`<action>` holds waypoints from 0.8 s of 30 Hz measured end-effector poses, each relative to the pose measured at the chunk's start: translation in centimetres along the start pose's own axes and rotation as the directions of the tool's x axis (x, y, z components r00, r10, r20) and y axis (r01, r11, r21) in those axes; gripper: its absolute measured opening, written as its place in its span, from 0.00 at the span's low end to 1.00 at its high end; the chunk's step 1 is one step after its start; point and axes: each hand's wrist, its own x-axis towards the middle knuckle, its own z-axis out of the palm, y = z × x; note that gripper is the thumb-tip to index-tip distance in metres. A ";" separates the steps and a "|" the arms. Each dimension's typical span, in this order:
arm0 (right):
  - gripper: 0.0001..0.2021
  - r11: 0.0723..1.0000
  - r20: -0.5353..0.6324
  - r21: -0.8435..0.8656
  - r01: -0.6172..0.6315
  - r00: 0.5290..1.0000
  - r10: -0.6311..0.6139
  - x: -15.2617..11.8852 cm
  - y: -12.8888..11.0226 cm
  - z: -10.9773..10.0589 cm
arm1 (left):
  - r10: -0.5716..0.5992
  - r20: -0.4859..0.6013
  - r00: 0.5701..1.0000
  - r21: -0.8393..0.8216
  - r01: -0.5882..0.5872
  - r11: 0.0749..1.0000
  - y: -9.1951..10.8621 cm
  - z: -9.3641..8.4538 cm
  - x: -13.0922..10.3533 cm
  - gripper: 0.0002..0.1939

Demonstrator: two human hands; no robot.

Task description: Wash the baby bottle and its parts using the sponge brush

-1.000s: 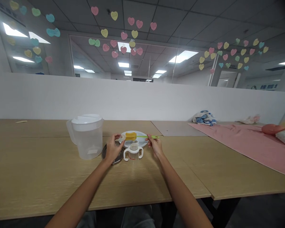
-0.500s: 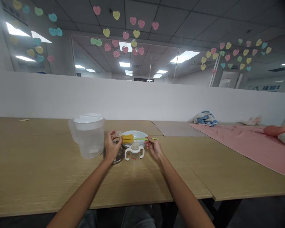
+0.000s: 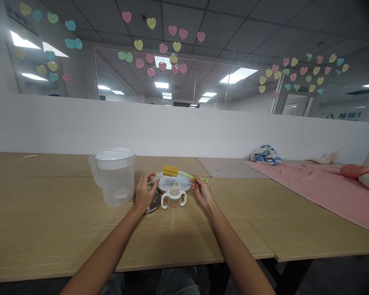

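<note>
My right hand (image 3: 201, 191) is closed on the green handle of a bottle brush (image 3: 170, 171) with a yellow sponge head, which points left above a white bowl (image 3: 184, 187). My left hand (image 3: 146, 191) pinches a small clear piece (image 3: 156, 177), perhaps a bottle cap, just left of the sponge; they look slightly apart. In front of the bowl a clear baby bottle (image 3: 174, 197) with two white side handles stands upright on the table. A round metal dish (image 3: 155, 203) lies beneath my left hand, partly hidden by it.
A translucent lidded pitcher (image 3: 116, 180) stands left of my left hand. On the right, a pink cloth (image 3: 313, 192) covers part of the table (image 3: 64, 229), with a blue-and-white crumpled cloth (image 3: 265, 155) behind it. A white wall (image 3: 184, 131) rises behind the table.
The sponge head has lifted up and right, away from my left hand, and the brush handle now slopes down to the right. The clear piece in my left hand has tilted and shifted slightly right.
</note>
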 end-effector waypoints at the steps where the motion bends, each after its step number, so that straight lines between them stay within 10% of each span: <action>1: 0.07 1.000 -0.006 0.005 0.007 1.000 -0.007 0.0 0.0 0.0 | 0.018 0.008 1.000 0.013 -0.018 1.000 0.1 -0.1 0.0 0.13; 7: 0.09 0.999 -0.002 -0.050 -0.020 1.000 0.020 -0.3 0.0 0.4 | -0.105 0.185 0.977 0.316 0.042 0.948 0.1 -0.7 0.4 0.17; 13: 0.06 0.997 -0.236 -0.056 0.059 0.969 -0.070 0.3 -0.4 -0.3 | -0.321 0.230 0.919 0.562 0.144 0.814 -0.6 -1.7 1.2 0.21; 24: 0.13 0.967 -0.369 -0.190 0.168 0.901 -0.229 0.7 -0.4 -0.9 | -0.527 0.460 0.715 0.711 0.060 0.701 -1.4 -1.5 1.4 0.14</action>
